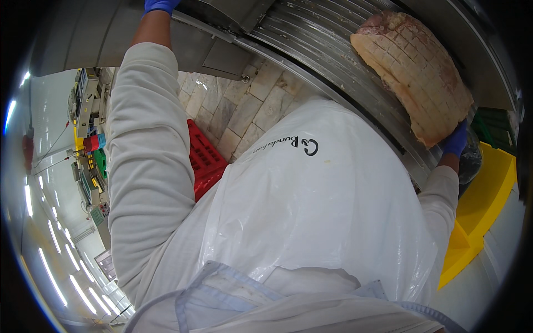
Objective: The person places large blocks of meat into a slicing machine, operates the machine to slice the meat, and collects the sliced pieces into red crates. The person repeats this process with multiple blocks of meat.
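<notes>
A large slab of meat (413, 75) with pale skin scored in a grid lies on a ribbed metal bed (311, 41) at the upper right. My right hand (456, 140), in a blue glove, is against the slab's near right end; its fingers are hidden by the meat. Up at the top edge, my left hand (161, 5), also blue-gloved, is beside the grey metal housing (214, 47) of the machine. Most of that hand is cut off by the picture's edge, so its fingers do not show.
A yellow bin (480, 205) stands at the right, near my right forearm. On the tiled floor (244, 111) is a red plastic crate (205, 155) beside my left arm. Equipment with coloured parts (91, 127) stands farther left. The bed's metal edge runs across in front of my apron.
</notes>
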A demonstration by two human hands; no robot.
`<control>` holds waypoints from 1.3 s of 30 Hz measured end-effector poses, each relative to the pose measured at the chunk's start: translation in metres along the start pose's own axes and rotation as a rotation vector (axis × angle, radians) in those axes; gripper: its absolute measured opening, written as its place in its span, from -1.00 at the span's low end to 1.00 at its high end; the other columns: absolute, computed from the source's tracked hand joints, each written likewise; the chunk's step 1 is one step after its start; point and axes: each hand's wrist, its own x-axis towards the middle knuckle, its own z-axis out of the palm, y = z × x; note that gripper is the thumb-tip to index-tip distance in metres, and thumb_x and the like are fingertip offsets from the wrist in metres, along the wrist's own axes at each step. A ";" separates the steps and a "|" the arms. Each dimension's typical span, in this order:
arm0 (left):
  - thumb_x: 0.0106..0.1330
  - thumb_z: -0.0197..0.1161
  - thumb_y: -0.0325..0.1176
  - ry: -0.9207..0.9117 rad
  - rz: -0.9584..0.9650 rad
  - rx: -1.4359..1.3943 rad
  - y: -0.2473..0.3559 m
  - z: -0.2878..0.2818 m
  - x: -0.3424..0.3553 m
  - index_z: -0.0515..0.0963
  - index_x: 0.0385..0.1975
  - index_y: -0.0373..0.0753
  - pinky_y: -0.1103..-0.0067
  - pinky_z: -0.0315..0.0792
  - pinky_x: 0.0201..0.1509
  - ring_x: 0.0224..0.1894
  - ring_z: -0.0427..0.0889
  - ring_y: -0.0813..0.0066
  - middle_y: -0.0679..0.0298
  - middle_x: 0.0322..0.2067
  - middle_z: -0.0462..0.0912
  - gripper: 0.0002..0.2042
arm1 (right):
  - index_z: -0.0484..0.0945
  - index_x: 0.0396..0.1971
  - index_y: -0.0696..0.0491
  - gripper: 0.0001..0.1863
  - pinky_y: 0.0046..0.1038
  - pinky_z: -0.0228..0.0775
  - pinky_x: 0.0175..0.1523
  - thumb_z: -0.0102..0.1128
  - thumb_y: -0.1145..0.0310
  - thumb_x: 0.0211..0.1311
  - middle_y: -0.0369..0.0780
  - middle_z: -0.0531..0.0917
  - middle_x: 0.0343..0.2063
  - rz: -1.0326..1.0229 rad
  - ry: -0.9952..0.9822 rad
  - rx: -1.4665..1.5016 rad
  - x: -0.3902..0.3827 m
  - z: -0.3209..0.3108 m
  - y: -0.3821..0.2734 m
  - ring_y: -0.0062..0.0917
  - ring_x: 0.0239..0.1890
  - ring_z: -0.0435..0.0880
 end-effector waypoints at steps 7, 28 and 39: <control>0.53 0.03 0.11 -0.012 -0.032 0.049 -0.006 0.002 0.000 0.60 0.14 -0.30 0.26 0.46 0.26 0.17 0.61 -0.06 -0.07 0.07 0.68 -0.44 | 0.45 0.35 0.12 -0.38 -0.41 0.43 0.23 -0.07 -0.04 0.56 -0.15 0.62 0.19 0.055 0.039 0.013 -0.005 0.007 -0.005 -0.41 0.17 0.61; 0.53 0.04 0.12 -0.050 -0.049 -0.004 -0.001 -0.003 -0.006 0.57 0.18 -0.30 0.28 0.44 0.30 0.20 0.60 -0.04 -0.07 0.11 0.66 -0.42 | 0.41 0.37 0.09 -0.37 -0.36 0.42 0.28 -0.07 -0.06 0.55 -0.15 0.58 0.24 0.006 -0.005 -0.044 0.006 -0.006 0.007 -0.35 0.24 0.57; 0.53 0.03 0.13 -0.020 -0.015 0.019 -0.009 0.004 0.000 0.57 0.17 -0.31 0.28 0.45 0.29 0.20 0.60 -0.05 -0.07 0.10 0.67 -0.42 | 0.38 0.39 0.09 -0.41 -0.39 0.40 0.28 -0.15 0.00 0.60 -0.14 0.57 0.24 0.066 0.000 0.025 -0.003 0.006 -0.004 -0.39 0.24 0.57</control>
